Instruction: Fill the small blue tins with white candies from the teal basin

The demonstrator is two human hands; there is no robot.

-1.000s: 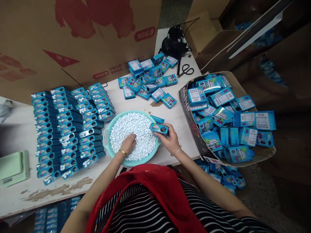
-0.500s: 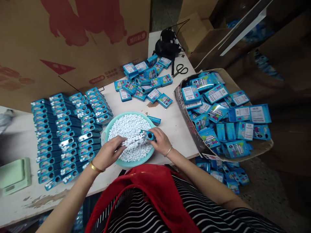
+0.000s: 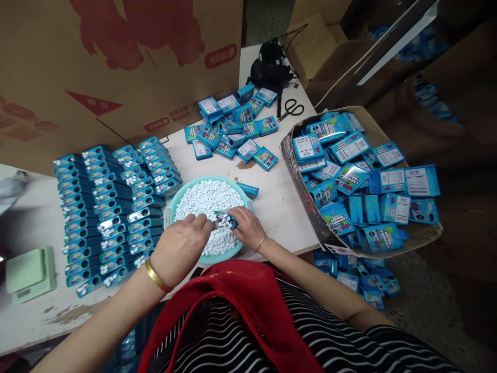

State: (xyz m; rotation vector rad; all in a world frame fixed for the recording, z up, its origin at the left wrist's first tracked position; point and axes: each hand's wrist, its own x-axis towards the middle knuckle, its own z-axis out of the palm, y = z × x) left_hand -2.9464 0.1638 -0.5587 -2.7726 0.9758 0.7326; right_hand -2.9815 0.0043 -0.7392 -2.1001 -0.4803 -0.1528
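My right hand (image 3: pixel 247 228) is closed around a small blue candy box (image 3: pixel 220 213), held tilted just over a light green basin (image 3: pixel 251 203). Several white candies lie at the box's opening. The basin is filled with small white round candies (image 3: pixel 207 197). My left hand (image 3: pixel 180 242) is over the basin's left part, back of the hand up, fingers curled and pointing at the box. A thin dark piece shows between its fingertips and the box; what it is I cannot make out.
Rows of blue boxes (image 3: pixel 111 210), many with white candies on top, stand left of the basin. A green scale (image 3: pixel 29 274) sits at far left. Loose boxes (image 3: pixel 240 124) and scissors (image 3: pixel 292 108) lie behind. A carton (image 3: pixel 297 194) heaped with blue boxes stands right.
My left hand has moved right and closer to the box, its fingers now curled. My right hand has shifted slightly left with the box, and white candies now show at the opening.
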